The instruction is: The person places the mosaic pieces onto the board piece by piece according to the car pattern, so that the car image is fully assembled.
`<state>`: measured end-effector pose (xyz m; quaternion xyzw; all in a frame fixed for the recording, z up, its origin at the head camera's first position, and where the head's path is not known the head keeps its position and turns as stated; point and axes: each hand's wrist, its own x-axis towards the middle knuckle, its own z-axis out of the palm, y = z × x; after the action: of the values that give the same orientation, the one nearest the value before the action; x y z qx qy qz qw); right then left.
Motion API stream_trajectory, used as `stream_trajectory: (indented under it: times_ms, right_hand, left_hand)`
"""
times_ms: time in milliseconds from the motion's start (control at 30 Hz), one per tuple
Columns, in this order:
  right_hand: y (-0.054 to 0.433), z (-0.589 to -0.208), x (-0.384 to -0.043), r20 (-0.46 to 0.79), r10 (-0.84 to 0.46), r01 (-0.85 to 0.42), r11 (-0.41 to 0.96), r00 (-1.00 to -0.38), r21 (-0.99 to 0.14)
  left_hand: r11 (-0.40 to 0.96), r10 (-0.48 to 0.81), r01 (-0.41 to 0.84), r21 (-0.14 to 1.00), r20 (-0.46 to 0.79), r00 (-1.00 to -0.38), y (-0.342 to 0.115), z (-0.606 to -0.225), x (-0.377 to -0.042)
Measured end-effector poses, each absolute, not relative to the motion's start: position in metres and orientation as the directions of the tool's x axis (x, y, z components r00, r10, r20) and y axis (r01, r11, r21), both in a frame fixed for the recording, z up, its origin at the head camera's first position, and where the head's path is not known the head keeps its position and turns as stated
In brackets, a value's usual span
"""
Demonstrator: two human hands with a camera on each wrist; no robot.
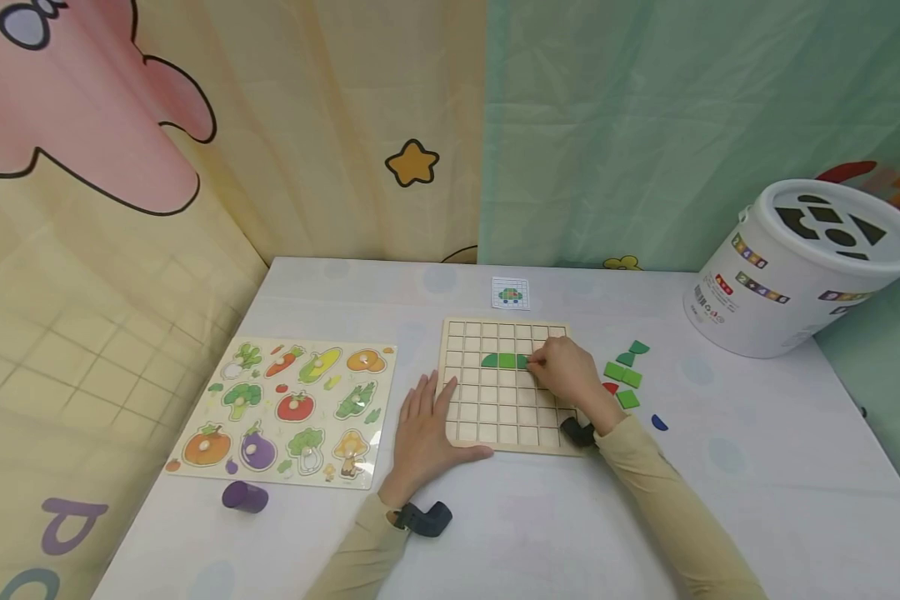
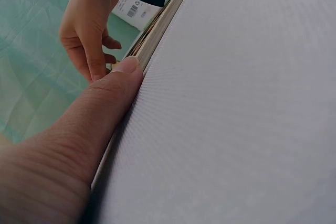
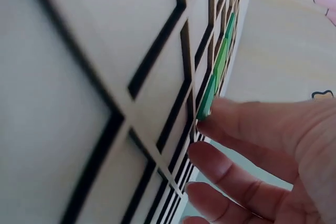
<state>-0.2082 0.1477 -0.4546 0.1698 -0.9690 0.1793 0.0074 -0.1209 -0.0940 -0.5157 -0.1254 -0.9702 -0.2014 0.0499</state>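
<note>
A wooden grid board (image 1: 487,414) lies on the table. In one of its upper rows sit a dark green curved piece (image 1: 490,361), a light green square (image 1: 507,361) and a second dark green curved piece (image 1: 522,362). My right hand (image 1: 570,372) pinches the end of that second curved piece (image 3: 207,98) between thumb and index finger, down at the grid. My left hand (image 1: 423,433) rests at the board's lower left corner, fingers straight along the left side. Its thumb (image 2: 113,90) touches the near edge, as the left wrist view shows.
Loose green squares (image 1: 628,399), dark green curved pieces (image 1: 639,347), a red piece (image 1: 610,387) and a blue half-circle (image 1: 659,422) lie to the right. A pattern card (image 1: 510,293) lies behind the board. Around stand a vegetable puzzle (image 1: 285,417), purple cylinder (image 1: 245,497) and white bucket (image 1: 780,275).
</note>
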Motion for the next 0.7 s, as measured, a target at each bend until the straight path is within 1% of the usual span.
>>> stream_trajectory:
  times_ms: [100, 167, 333, 400, 533, 700]
  right_hand:
    - [0.152, -0.456, -0.205, 0.071, -0.359, -0.361, 0.87, -0.931, -0.335]
    - [0.157, -0.457, -0.203, 0.069, -0.387, -0.386, 0.854, -0.919, -0.348]
    - [0.175, -0.458, -0.199, 0.085, -0.44, -0.425, 0.771, -0.894, -0.475]
    - [0.185, -0.457, -0.197, 0.103, -0.442, -0.428, 0.743, -0.891, -0.514]
    - [0.209, -0.452, -0.196, 0.107, -0.388, -0.38, 0.745, -0.915, -0.548]
    - [0.242, -0.445, -0.197, 0.079, -0.267, -0.266, 0.794, -0.96, -0.547]
  left_hand:
    - [0.888, 0.224, 0.266, 0.376, 0.152, -0.963, -0.094, -0.515, -0.121]
    - [0.888, 0.225, 0.266, 0.375, 0.15, -0.963, -0.094, -0.515, -0.121]
    - [0.888, 0.23, 0.266, 0.375, 0.139, -0.963, -0.092, -0.516, -0.121]
    - [0.888, 0.23, 0.265, 0.376, 0.137, -0.964, -0.092, -0.516, -0.121]
    - [0.887, 0.227, 0.265, 0.379, 0.142, -0.963, -0.092, -0.516, -0.121]
    - [0.886, 0.223, 0.263, 0.382, 0.147, -0.964, -0.093, -0.515, -0.121]
